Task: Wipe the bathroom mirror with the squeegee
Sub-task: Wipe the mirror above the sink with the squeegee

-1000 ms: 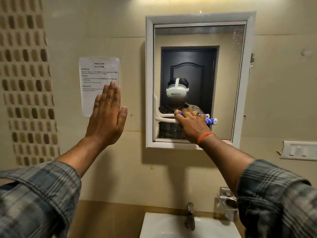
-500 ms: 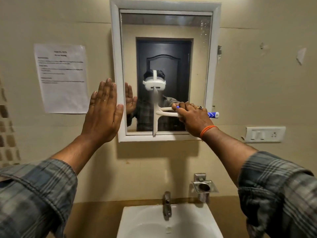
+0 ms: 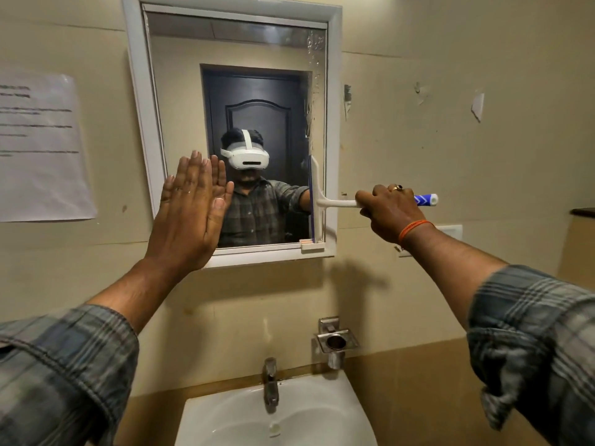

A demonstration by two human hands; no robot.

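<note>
The right hand [image 3: 391, 210] is wrapping tight around the squeegee [image 3: 317, 201] handle, its blade standing upright at the mirror [image 3: 257, 101] glass's right edge. Water drops above it could get missed. The left hand [image 3: 188, 217] is flat, fingers together, by the mirror's bottom-left corner.

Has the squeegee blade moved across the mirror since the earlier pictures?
Yes. The squeegee blade has travelled rightward across the glass, from the mirror frame's left edge to its right edge, gripped by the right hand.
</note>
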